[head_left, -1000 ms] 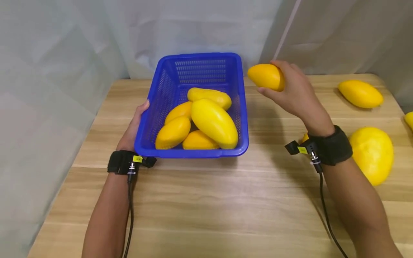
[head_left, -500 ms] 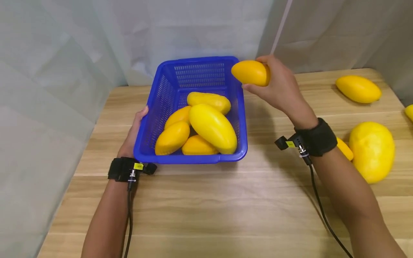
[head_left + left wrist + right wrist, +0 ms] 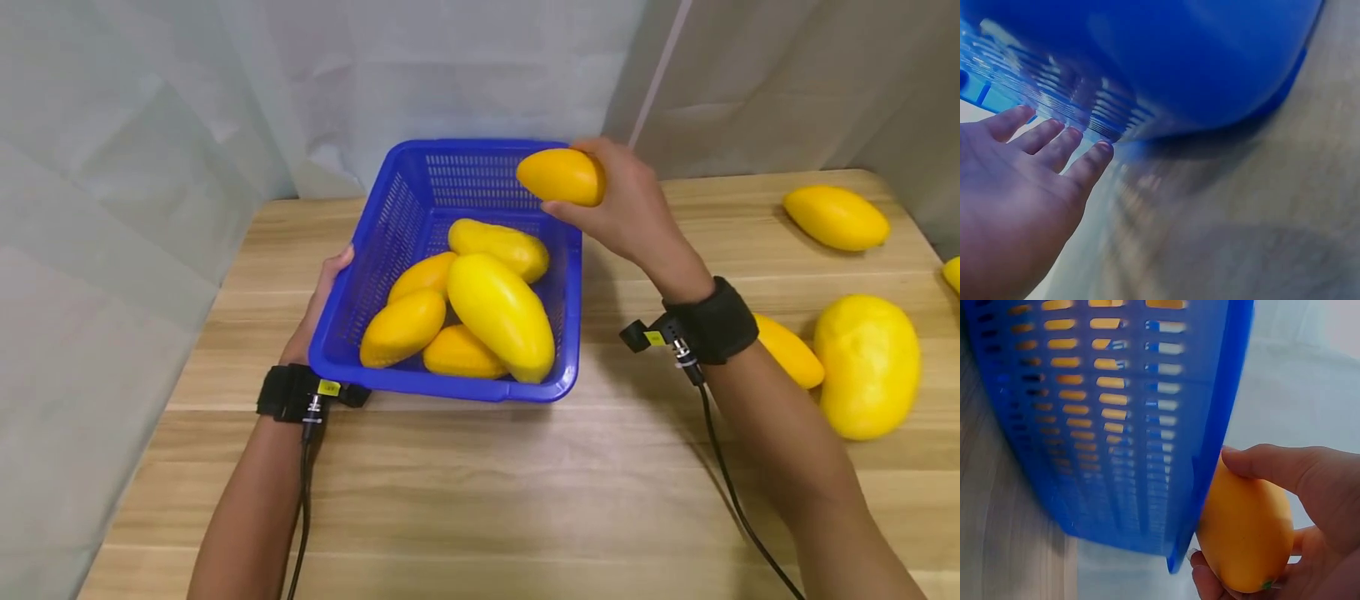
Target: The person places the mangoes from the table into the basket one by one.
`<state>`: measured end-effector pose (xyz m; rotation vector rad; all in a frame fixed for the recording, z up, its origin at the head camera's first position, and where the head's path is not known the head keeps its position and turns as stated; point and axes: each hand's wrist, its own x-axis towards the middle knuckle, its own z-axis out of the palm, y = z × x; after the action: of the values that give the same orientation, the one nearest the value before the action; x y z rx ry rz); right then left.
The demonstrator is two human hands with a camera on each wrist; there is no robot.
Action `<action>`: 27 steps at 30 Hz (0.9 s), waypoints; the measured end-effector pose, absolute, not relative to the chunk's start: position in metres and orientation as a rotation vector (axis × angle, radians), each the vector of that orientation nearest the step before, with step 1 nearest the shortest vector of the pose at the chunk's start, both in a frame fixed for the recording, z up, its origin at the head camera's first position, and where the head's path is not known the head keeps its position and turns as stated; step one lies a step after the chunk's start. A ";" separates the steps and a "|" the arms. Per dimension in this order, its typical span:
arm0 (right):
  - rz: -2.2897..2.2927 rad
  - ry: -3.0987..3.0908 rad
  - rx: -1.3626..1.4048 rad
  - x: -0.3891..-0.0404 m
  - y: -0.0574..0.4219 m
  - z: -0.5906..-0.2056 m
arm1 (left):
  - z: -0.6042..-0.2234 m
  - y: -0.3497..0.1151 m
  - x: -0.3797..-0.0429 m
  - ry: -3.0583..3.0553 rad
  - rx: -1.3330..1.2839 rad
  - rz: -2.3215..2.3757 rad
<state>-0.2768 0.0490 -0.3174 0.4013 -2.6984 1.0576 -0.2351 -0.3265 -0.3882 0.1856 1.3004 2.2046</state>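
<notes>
As I follow the head view from left to right, a pale grey sheet (image 3: 112, 250) hangs beside the wood-grained counter (image 3: 450, 500). I then come to a black fabric wristband (image 3: 281, 392) and, beyond it, the left grip (image 3: 1025, 194), the person's bare hand: my left wrist view shows its fingers straight and slightly spread, tips at the outer wall of a slotted blue plastic basket (image 3: 442, 385). In that basket I count five fruits: a smooth orange-yellow oval mango (image 3: 402, 327) at the front left, a second mango (image 3: 420, 279) just behind it, a third mango (image 3: 463, 354) at the front middle, a long lumpy yellow fruit (image 3: 498, 250) farther back, and a big glossy yellow oval fruit (image 3: 501, 317) towards the right. Above the basket's back right corner, I see a plump green-tipped orange mango (image 3: 561, 177), clamped between thumb and fingers of the right grip (image 3: 626, 208); whether it touches the rim, I cannot tell. Past the second black wristband (image 3: 712, 321), partly behind the right forearm (image 3: 787, 442), an orange-yellow oblong fruit (image 3: 791, 352) lies right beside a rounded yellow melon-like fruit (image 3: 867, 367). Behind them rests another orange-yellow mango (image 3: 836, 217), and a yellow fruit (image 3: 952, 273) is cut off at the edge.
</notes>
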 end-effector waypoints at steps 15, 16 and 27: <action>1.073 -2.712 0.586 -0.298 0.013 -0.327 | -0.384 -0.320 -0.226 1.388 0.183 2.137; 1.078 -2.712 0.585 -0.299 0.011 -0.328 | -0.383 -0.320 -0.226 1.388 0.183 2.136; 1.074 -2.764 0.550 -0.305 0.003 -0.330 | -0.382 -0.319 -0.228 1.328 0.200 2.164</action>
<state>-0.3052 0.0032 -0.3297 0.5504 -2.7636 1.0743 -0.2279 -0.3195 -0.3822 0.2004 1.3284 2.1638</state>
